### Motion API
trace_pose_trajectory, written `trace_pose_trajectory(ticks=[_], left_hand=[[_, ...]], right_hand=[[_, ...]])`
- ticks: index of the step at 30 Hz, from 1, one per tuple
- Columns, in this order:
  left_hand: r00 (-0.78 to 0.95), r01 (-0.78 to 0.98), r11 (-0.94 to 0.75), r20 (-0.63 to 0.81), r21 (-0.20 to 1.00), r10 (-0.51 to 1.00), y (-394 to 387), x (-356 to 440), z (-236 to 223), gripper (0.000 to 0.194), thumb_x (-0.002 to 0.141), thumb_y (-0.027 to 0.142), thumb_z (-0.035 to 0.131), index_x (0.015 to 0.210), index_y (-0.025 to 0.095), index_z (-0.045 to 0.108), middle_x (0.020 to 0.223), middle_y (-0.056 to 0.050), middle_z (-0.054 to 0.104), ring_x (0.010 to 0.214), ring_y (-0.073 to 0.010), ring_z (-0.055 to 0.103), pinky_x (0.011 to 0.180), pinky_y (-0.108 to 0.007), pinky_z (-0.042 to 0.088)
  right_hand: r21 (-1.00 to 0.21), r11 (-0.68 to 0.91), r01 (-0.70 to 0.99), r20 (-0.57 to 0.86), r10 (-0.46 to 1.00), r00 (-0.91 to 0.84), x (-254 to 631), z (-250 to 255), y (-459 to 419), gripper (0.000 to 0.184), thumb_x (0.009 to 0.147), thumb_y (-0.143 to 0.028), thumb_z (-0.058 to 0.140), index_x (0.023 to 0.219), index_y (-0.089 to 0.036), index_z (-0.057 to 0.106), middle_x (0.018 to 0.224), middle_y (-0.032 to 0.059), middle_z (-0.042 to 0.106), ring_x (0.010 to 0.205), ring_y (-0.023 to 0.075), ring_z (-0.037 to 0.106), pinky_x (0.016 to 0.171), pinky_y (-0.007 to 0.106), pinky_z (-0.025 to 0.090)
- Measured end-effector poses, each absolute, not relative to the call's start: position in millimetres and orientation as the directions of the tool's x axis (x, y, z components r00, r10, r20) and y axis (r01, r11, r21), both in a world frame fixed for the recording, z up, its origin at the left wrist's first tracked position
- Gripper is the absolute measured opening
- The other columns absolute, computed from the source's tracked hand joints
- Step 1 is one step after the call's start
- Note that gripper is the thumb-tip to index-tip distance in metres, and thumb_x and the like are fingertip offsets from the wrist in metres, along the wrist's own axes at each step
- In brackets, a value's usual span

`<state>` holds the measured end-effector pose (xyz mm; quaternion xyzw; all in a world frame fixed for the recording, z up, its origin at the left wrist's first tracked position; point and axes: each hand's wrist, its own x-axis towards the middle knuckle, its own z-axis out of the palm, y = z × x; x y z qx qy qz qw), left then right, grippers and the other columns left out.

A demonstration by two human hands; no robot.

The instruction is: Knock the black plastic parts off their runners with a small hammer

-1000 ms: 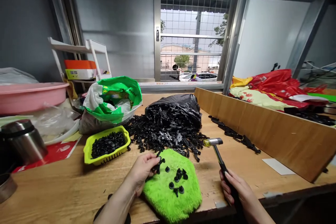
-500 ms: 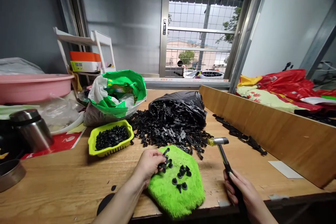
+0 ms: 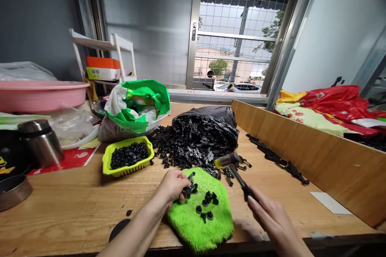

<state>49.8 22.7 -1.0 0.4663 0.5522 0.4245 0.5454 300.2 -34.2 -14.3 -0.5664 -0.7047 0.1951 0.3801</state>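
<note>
On my wooden bench (image 3: 60, 209), my left hand (image 3: 172, 186) closes over black plastic parts (image 3: 189, 191) lying on a green pad (image 3: 200, 221). My right hand (image 3: 271, 219) grips a small hammer (image 3: 227, 161) by its handle, the head just above the edge of a loose black pile (image 3: 187, 148).
</note>
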Motion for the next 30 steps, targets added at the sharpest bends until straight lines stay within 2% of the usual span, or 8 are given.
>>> trace_pose_trajectory(ticks=[2,4,6,9,13,22,27,30], left_hand=[[0.026,0.08,0.206,-0.208,0.975,0.978,23.4,49.3,-0.5,0.014,0.063,0.005,0.051,0.053,0.014,0.046,0.04,0.007,0.042,0.023,-0.0036,0.032,0.024,-0.014,0.015],[0.025,0.098,0.208,-0.211,0.973,0.977,23.9,48.9,0.1,0.015,0.064,0.004,0.051,0.054,0.014,0.046,0.041,0.008,0.042,0.023,-0.0033,0.031,0.023,-0.014,0.015],[0.027,0.104,0.206,-0.21,0.973,0.977,24.2,48.8,0.4,0.016,0.065,0.002,0.05,0.055,0.015,0.045,0.042,0.008,0.041,0.024,-0.0034,0.031,0.023,-0.014,0.017],[0.029,0.104,0.199,-0.203,0.974,0.979,24.9,49.2,-0.1,0.018,0.066,0.001,0.049,0.055,0.015,0.045,0.043,0.009,0.04,0.025,-0.0036,0.031,0.023,-0.014,0.02],[0.019,0.118,0.207,-0.21,0.971,0.977,25.8,50.2,-1.7,0.02,0.068,0.0,0.048,0.055,0.015,0.045,0.04,0.009,0.039,0.024,-0.0041,0.031,0.022,-0.014,0.019],[0.035,0.081,0.223,-0.226,0.972,0.974,23.4,48.3,-1.2,0.021,0.069,0.002,0.051,0.055,0.014,0.043,0.037,0.008,0.041,0.021,-0.0049,0.035,0.024,-0.012,0.014],[0.112,-0.036,0.215,-0.21,0.976,0.971,18.0,40.5,-2.3,0.012,0.07,0.008,0.056,0.067,0.013,0.045,0.049,0.004,0.052,0.033,-0.0036,0.044,0.034,-0.011,0.033],[0.149,-0.127,0.222,-0.203,0.967,0.968,16.1,34.1,-5.1,0.019,0.065,0.012,0.062,0.075,0.013,0.046,0.056,0.002,0.056,0.042,-0.0049,0.049,0.045,-0.014,0.043]], right_hand=[[-0.604,0.329,0.726,0.289,0.939,-0.186,286.9,-6.7,-33.3,0.037,0.085,-0.054,0.034,0.084,-0.024,0.056,0.068,0.0053,0.06,0.06,0.0222,0.053,0.055,0.03,0.038],[-0.571,0.338,0.749,0.251,0.94,-0.233,276.5,-1.3,-32.7,0.031,0.084,-0.049,0.039,0.071,-0.024,0.051,0.058,0.0023,0.054,0.053,0.0208,0.05,0.049,0.029,0.034],[-0.532,0.361,0.766,0.268,0.93,-0.252,270.0,2.9,-33.1,0.03,0.086,-0.046,0.035,0.072,-0.024,0.049,0.06,0.0024,0.055,0.055,0.0215,0.051,0.05,0.029,0.033],[-0.405,0.375,0.834,0.293,0.917,-0.27,265.7,5.3,-34.0,0.032,0.09,-0.039,0.02,0.089,-0.023,0.048,0.071,0.0049,0.059,0.065,0.0221,0.056,0.056,0.029,0.037],[-0.235,0.331,0.914,0.213,0.935,-0.284,265.6,0.8,-32.5,0.025,0.086,-0.033,0.028,0.086,-0.022,0.05,0.063,0.0066,0.057,0.058,0.0267,0.057,0.05,0.031,0.033],[-0.265,0.272,0.925,0.149,0.959,-0.239,268.7,-5.5,-36.3,0.028,0.089,-0.036,0.025,0.088,-0.022,0.05,0.068,0.0057,0.059,0.065,0.0249,0.058,0.053,0.03,0.032],[-0.342,0.18,0.922,0.121,0.982,-0.147,290.3,-1.2,-42.8,0.036,0.09,-0.044,0.017,0.085,-0.023,0.046,0.073,0.0035,0.059,0.07,0.0217,0.058,0.059,0.029,0.036],[-0.342,0.097,0.935,0.081,0.994,-0.074,306.6,-2.1,-52.7,0.034,0.089,-0.045,0.021,0.079,-0.024,0.046,0.072,0.003,0.059,0.07,0.0233,0.058,0.059,0.031,0.036]])
